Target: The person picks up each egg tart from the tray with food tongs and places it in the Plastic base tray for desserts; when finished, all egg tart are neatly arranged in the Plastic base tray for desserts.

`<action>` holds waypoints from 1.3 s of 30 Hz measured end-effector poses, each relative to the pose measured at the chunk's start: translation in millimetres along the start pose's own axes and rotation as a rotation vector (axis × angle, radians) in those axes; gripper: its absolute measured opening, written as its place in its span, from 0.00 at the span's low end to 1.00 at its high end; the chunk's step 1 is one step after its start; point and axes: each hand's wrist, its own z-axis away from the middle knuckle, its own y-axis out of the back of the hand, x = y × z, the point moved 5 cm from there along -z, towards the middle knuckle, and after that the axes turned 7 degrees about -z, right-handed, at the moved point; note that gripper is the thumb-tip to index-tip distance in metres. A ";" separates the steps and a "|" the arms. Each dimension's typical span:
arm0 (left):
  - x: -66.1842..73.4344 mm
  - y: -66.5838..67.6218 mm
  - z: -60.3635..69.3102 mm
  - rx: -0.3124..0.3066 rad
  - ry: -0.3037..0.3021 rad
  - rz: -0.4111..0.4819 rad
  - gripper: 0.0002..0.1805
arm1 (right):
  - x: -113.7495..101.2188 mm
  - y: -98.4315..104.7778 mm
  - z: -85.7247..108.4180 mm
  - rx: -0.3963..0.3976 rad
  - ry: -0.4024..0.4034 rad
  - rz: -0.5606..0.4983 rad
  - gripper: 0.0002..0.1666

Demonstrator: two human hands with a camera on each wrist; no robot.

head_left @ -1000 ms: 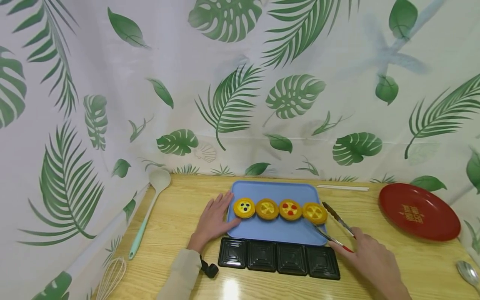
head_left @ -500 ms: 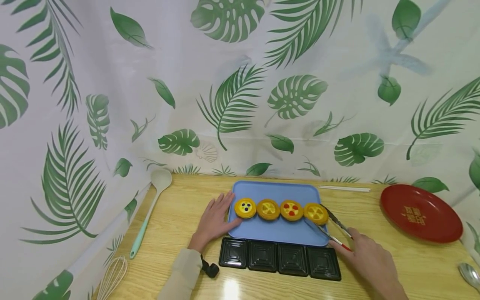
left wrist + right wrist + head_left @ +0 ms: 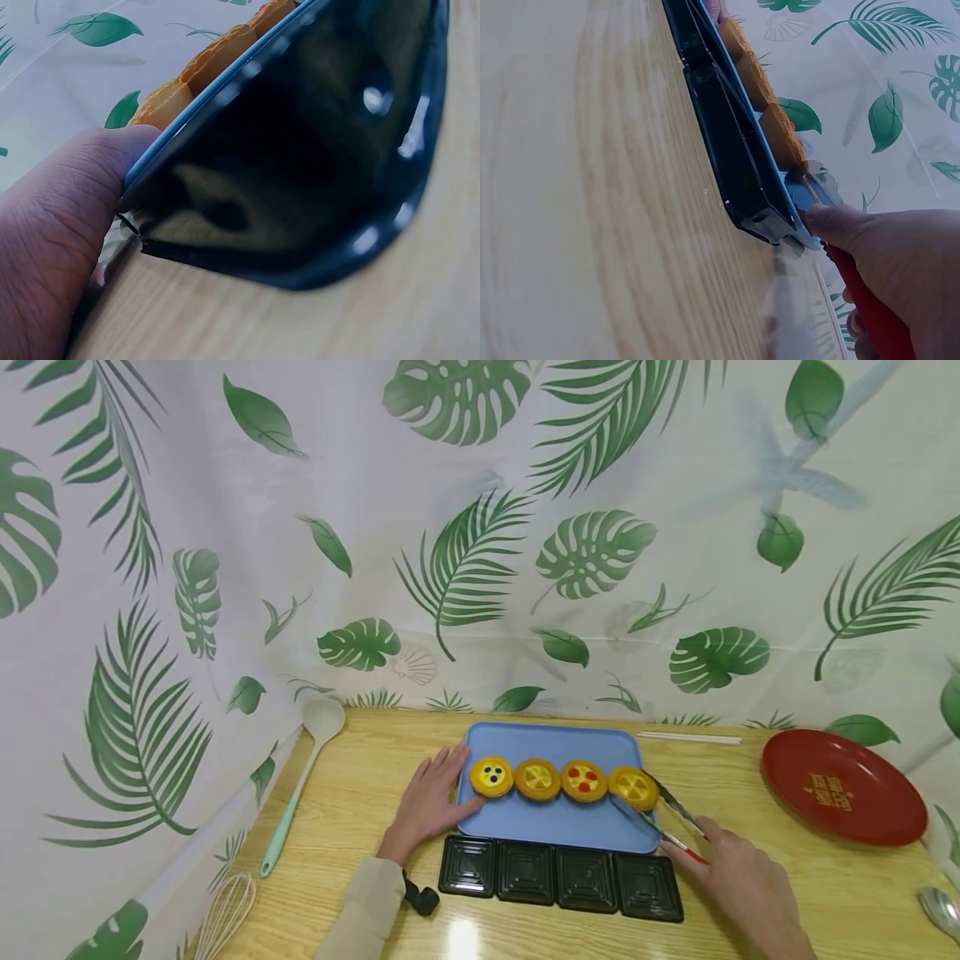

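On a blue tray (image 3: 555, 825) several tarts stand in a row: a blue-dotted tart (image 3: 491, 777), a plain one (image 3: 537, 779), a red-dotted one (image 3: 583, 782) and a rightmost tart (image 3: 633, 788). The left hand (image 3: 429, 803) rests flat at the tray's left edge, thumb over the rim beside the blue-dotted tart. In the right hand (image 3: 742, 878) are red-handled tongs (image 3: 678, 842), gripped with their arms around the rightmost tart. The right wrist view shows the right hand (image 3: 911, 259) curled round the red handle (image 3: 870, 304).
Several black square molds (image 3: 525, 872) line the tray's near side. A red oval plate (image 3: 843, 787) and a spoon (image 3: 939, 910) lie at the right, white chopsticks (image 3: 688, 737) behind. At the left are a ladle (image 3: 289, 814) and a whisk (image 3: 227, 910).
The tongs' arms have drawn closer round the rightmost tart, and the right hand has shifted slightly left. The left hand stays at the tray's edge.
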 end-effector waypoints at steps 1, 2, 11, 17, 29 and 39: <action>0.1 -0.1 -0.2 -0.002 0.000 -0.001 0.53 | 0.0 1.0 1.4 0.008 0.002 -0.002 0.64; 0.2 -0.1 -0.5 -0.001 -0.002 0.000 0.53 | 0.1 2.4 2.7 0.015 0.002 -0.006 0.64; -0.2 -0.5 -3.0 0.004 -0.005 -0.008 0.54 | -4.0 16.2 11.4 0.082 0.016 -0.038 0.61; -2.3 -3.3 -3.4 0.000 -0.004 -0.016 0.54 | -19.2 19.4 13.4 0.056 0.040 -0.038 0.58; -2.3 -1.7 -1.0 -0.003 -0.003 -0.016 0.53 | -75.7 9.4 28.2 0.037 0.162 -0.094 0.53; -0.1 -0.7 1.2 -0.018 -0.030 -0.010 0.56 | -128.1 -18.1 36.7 -0.084 0.236 -0.149 0.51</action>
